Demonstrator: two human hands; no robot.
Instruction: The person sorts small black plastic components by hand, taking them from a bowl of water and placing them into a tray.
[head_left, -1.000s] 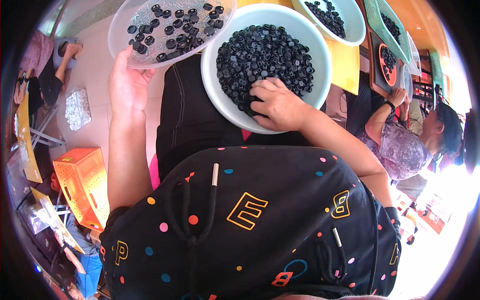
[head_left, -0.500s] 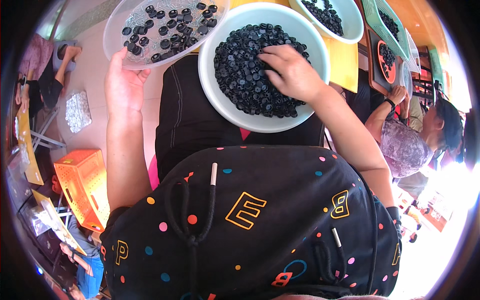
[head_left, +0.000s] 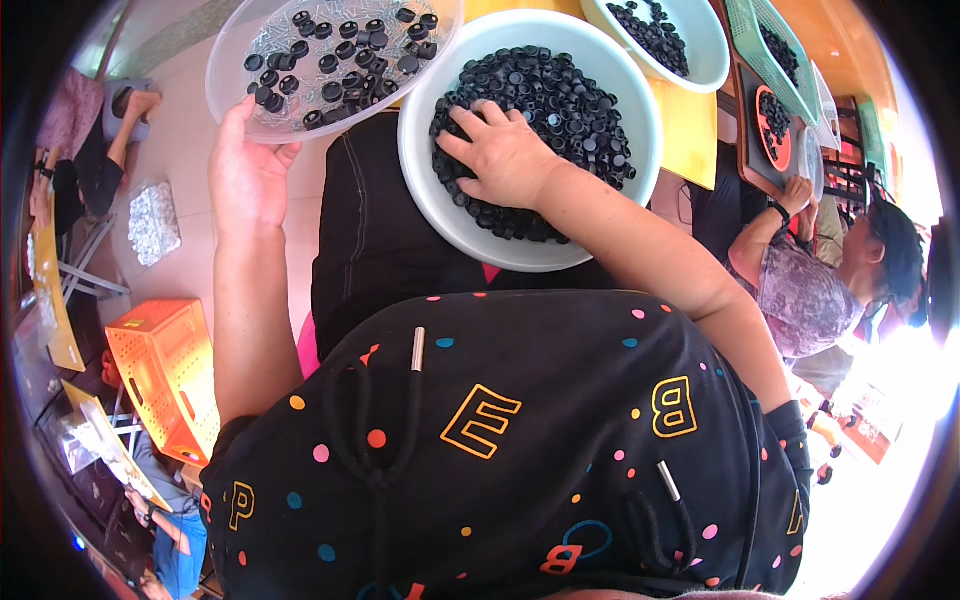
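Observation:
A pale blue-green basin (head_left: 418, 185) full of small round black plastic caps (head_left: 590, 130) rests over my lap. My right hand (head_left: 500, 155) lies on the left part of the heap, palm down, its fingers spread and their tips among the caps. At the upper left is a translucent plastic bowl (head_left: 225, 100) containing loose silvery screws (head_left: 290, 45) and several black caps with them. My left hand (head_left: 252, 170) holds this bowl by its near left rim, one finger against the side; the other fingers are partly hidden beneath it.
A second pale basin (head_left: 712, 75) with black parts stands on the yellow table (head_left: 690, 130). Beyond are a green basket (head_left: 745, 40) and an orange tray (head_left: 763, 150). A co-worker (head_left: 810, 280) sits at the right. An orange crate (head_left: 165, 370) stands on the floor at left.
My right hand has moved left across the caps, from the right side of the heap to its left side, and its fingers have spread. My left hand stays at the bowl.

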